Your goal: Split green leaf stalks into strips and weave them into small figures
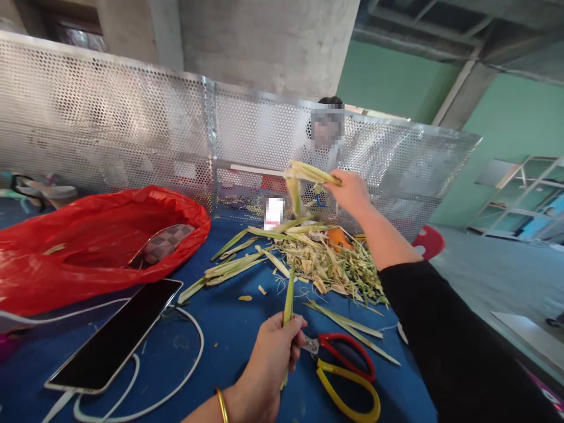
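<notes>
My left hand (271,352) is closed around a thin green leaf strip (288,296) that stands nearly upright above the blue table (229,335). My right hand (350,191) is raised at arm's length and grips a bunch of pale green leaf strips (304,176) that droop to the left, above a heap of leaf trimmings (330,261). Red and yellow scissors (348,373) lie on the table just right of my left hand.
A red plastic bag (53,264) holds a checked item (163,244) at the left. A phone (117,335) with a white cable (176,382) lies in front of it. A perforated metal screen (132,123) stands behind, with a person beyond it. Loose long leaves (229,267) lie mid-table.
</notes>
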`<state>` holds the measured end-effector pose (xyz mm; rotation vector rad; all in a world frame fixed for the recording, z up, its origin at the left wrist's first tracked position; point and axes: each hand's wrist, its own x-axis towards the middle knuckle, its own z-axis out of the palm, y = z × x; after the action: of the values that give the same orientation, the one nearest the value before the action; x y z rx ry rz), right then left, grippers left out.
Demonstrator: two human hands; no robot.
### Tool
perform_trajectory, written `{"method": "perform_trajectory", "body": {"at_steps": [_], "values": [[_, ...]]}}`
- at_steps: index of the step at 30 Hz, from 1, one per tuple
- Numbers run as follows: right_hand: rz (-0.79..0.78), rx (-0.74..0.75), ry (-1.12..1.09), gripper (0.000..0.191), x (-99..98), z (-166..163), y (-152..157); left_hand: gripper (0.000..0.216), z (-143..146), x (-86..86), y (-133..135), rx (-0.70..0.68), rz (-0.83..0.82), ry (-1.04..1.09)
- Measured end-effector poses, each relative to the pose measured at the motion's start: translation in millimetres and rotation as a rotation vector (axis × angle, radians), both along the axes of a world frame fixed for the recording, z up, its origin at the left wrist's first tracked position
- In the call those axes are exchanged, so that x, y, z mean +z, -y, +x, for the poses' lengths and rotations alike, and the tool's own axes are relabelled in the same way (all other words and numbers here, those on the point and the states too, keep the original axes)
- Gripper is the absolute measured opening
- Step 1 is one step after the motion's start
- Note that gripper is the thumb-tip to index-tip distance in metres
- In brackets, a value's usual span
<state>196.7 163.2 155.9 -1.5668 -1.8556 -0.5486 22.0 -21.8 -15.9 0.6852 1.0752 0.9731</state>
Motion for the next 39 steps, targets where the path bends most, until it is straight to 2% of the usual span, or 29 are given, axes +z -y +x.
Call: {"method": "perform_trajectory", "body": {"at_steps": [3,6,8,11,14,18,21,24,26,28,31,33,34,36,39], "values": [[-0.044,0.242,-0.005,0.021,-24.5,-50.7,-3.0,0.020,0.2,-0.7,0.9,-0.008,0.020,-0.008],[-0.318,0.387,0.119,0.022,-59.2,-98.2,-9.4,0.018,-0.2,-0.9,1.6,-0.024,0.017,-0.002],[-0.419,0.411,0.169,0.019,-78.5,-112.0,-18.6,0.016,-0.7,-0.1,2.1,-0.026,-0.005,-0.001],[-0.507,0.349,0.213,0.021,-93.9,-98.4,-38.0,0.013,-0.7,0.5,3.3,-0.028,-0.041,-0.014],[-0.525,0.188,0.245,0.026,-101.7,-64.2,-53.8,0.012,0.8,-1.0,4.5,-0.047,-0.056,-0.002],[-0.521,0.082,0.311,0.027,-115.9,-35.7,-56.1,0.009,2.3,-3.0,4.8,-0.078,-0.068,-0.013],[-0.421,0.042,0.330,0.029,-118.8,-32.8,-49.6,0.007,1.9,-3.2,4.1,-0.078,-0.059,-0.040],[-0.266,0.020,0.323,0.027,-107.0,-40.6,-40.4,0.007,2.2,-2.6,4.2,-0.075,-0.052,-0.052],[-0.178,0.065,0.337,0.026,-97.8,-55.7,-30.7,0.007,3.3,-1.0,5.5,-0.081,-0.045,-0.059],[-0.135,0.160,0.378,0.027,-95.3,-81.8,-17.5,0.008,4.9,2.4,7.5,-0.100,-0.033,-0.057],[-0.125,0.333,0.453,0.025,-106.4,-132.0,0.8,0.017,6.0,9.7,10.5,-0.155,0.007,-0.026],[-0.214,0.566,0.541,0.026,-116.0,-157.8,2.8,0.026,5.4,13.7,11.3,-0.179,0.029,0.024],[-0.311,0.620,0.575,0.035,-119.1,-164.3,-1.0,0.030,5.0,15.0,11.3,-0.180,0.033,0.051],[-0.371,0.548,0.559,0.039,-120.3,-161.7,-17.7,0.036,4.0,15.5,10.7,-0.168,0.035,0.092],[-0.420,0.283,0.509,0.040,-116.3,-127.9,-54.6,0.037,3.7,11.5,9.4,-0.170,0.026,0.103]]}}
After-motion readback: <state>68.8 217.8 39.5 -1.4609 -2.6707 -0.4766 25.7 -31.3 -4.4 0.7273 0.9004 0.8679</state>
